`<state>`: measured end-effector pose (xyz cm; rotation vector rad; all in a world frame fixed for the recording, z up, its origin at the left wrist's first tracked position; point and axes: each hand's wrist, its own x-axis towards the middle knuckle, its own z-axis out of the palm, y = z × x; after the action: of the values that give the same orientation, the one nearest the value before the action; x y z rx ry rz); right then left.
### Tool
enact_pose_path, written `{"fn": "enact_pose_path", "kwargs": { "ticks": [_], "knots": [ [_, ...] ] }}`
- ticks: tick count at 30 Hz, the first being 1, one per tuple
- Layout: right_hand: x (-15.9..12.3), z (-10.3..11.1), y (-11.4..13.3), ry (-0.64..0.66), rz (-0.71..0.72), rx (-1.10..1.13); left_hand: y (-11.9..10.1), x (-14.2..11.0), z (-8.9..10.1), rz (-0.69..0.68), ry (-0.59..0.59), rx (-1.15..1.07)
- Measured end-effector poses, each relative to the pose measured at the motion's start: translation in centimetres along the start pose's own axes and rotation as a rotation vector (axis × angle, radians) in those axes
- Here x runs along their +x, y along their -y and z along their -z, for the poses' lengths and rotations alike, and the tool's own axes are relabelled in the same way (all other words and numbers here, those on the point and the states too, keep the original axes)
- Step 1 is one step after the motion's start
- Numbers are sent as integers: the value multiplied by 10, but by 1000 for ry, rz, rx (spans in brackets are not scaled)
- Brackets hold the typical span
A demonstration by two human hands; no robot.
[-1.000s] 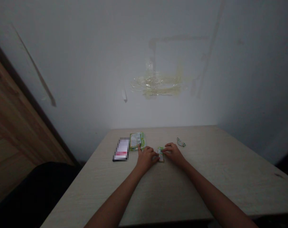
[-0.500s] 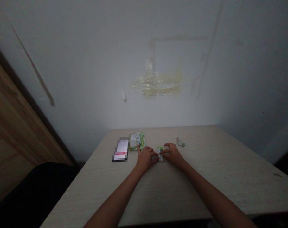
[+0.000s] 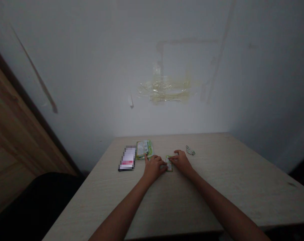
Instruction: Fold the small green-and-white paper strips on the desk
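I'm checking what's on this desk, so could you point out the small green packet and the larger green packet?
small green packet (image 3: 169, 166), head view, on its middle between the hands
larger green packet (image 3: 144, 148), head view, on its middle

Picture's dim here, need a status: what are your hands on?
Left hand and right hand both on small green-and-white packet, flat on pale wood-grain table. Larger green packet at left fingertip. Small crumpled green scrap ahead of right hand.

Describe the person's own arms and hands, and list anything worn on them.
Both forearms are bare, with no sleeve in view down to the bottom of the picture. The left hand and the right hand wear no gloves. No watch, band or cable shows at either wrist; rings would be too small to tell.
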<state>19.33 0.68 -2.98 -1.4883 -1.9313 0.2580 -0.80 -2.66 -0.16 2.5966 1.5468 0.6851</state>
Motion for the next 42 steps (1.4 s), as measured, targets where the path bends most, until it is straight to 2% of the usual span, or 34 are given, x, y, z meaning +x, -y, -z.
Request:
{"fn": "enact_pose_path", "kwargs": {
  "ticks": [9,17,24,33,42],
  "knots": [
    [3,2,7,16,-53,-85,-1,0,-1,-8,-18,-8],
    [1,4,8,-24,-91,-82,0,-1,-1,-19,-31,-5],
    [2,3,-1,-39,-28,5,1,1,-4,-23,-45,14],
    [-3,7,13,-60,1,-77,3,3,-5,-16,-31,0],
    [-4,10,15,-34,-16,-101,4,4,-4,-11,-8,-2]
  ]
}}
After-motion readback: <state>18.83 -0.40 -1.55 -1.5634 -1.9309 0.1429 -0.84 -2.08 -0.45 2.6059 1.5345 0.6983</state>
